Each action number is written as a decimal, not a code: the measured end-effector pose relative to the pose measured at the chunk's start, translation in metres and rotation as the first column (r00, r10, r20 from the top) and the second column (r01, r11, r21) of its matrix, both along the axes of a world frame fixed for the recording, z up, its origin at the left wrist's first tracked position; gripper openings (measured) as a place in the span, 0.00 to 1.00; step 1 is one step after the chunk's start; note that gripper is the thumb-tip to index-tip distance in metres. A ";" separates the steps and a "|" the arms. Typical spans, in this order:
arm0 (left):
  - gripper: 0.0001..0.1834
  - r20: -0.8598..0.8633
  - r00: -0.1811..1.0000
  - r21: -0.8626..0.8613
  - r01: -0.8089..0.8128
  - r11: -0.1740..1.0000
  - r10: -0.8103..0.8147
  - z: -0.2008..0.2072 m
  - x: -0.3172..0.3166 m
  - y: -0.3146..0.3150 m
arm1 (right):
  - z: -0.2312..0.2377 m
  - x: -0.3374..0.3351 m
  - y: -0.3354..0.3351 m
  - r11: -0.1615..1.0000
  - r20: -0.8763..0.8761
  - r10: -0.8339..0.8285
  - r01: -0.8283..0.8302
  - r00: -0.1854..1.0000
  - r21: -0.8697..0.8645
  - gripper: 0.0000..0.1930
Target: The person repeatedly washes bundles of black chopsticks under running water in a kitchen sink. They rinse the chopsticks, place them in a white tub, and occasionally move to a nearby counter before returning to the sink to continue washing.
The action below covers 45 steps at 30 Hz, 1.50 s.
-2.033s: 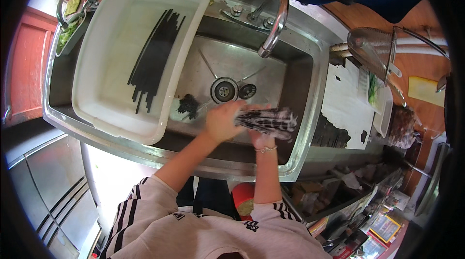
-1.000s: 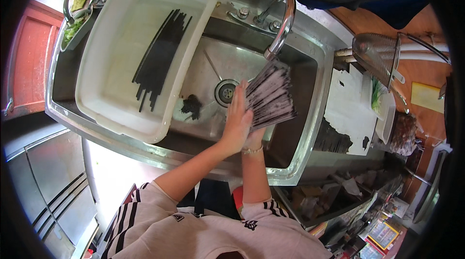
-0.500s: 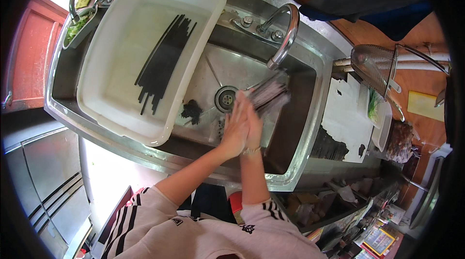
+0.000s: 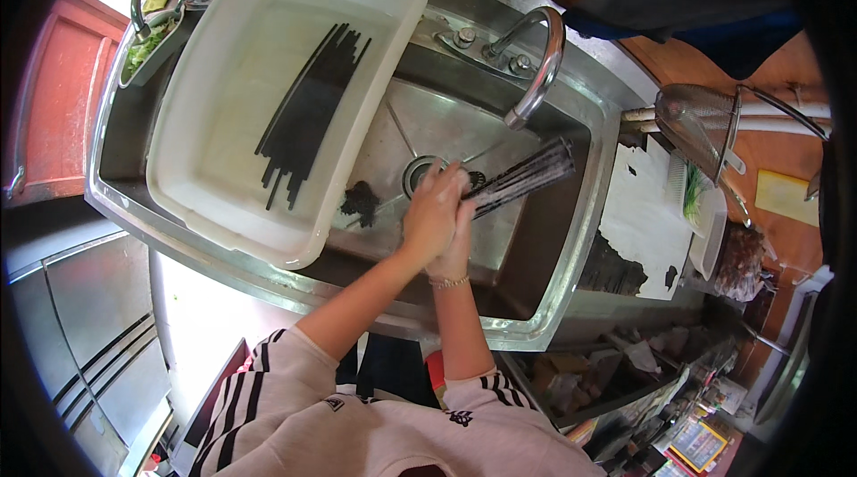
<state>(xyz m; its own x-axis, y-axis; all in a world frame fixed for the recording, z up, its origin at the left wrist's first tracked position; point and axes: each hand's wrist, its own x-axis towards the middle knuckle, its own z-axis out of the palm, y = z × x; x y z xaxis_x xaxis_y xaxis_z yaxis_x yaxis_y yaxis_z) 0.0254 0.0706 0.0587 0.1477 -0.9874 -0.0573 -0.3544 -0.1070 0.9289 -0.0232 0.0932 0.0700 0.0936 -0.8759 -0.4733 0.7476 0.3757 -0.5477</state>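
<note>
A bundle of black chopsticks (image 4: 528,175), streaked with whitish suds, sticks out toward the right from between my two hands over the sink basin. My left hand (image 4: 432,216) lies over the near end of the bundle, its fingers closed around it. Pressed against it from the right, my right hand (image 4: 459,243) also grips the bundle; its fingers are partly hidden. Left of my hands, a dark, rough clump (image 4: 361,203) lies on the basin floor beside the drain (image 4: 420,175). More black chopsticks (image 4: 312,116) lie side by side in shallow water in a white plastic tub (image 4: 174,129).
A curved chrome faucet (image 4: 555,53) reaches over the basin's far right side. Beyond the sink's right rim (image 4: 585,249) lies a peeling white board (image 4: 638,218). A mesh strainer (image 4: 696,124) hangs on the wall. At far left stands a container of greens (image 4: 147,49).
The chopstick bundle has swung slightly right and its sticks look sharper, less blurred. My hands have gone from palms pressed flat together to fingers curled around it.
</note>
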 end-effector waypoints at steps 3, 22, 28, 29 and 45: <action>0.24 -0.099 0.994 -0.099 -0.048 0.994 0.038 0.011 -0.006 0.000 | 0.015 -0.018 0.001 0.966 -0.358 0.061 -0.145 0.932 -0.214 0.38; 0.31 0.329 0.944 0.023 0.006 1.000 -0.013 0.043 -0.028 -0.027 | 0.014 -0.040 -0.041 0.942 -0.033 0.138 -0.142 0.990 -0.303 0.38; 0.21 -0.189 0.982 0.371 0.055 0.927 0.017 0.052 0.013 -0.077 | -0.001 -0.058 -0.120 0.986 -0.172 -0.157 0.145 0.973 -0.077 0.09; 0.20 0.084 0.996 0.110 -0.043 0.993 0.034 0.049 0.020 -0.103 | 0.001 -0.055 -0.127 0.982 -0.239 -0.169 0.144 0.956 -0.119 0.09; 0.25 -0.064 0.950 0.254 -0.282 0.925 0.307 0.009 0.014 -0.139 | -0.017 0.002 -0.135 0.999 -0.104 0.000 -0.005 0.995 -0.048 0.12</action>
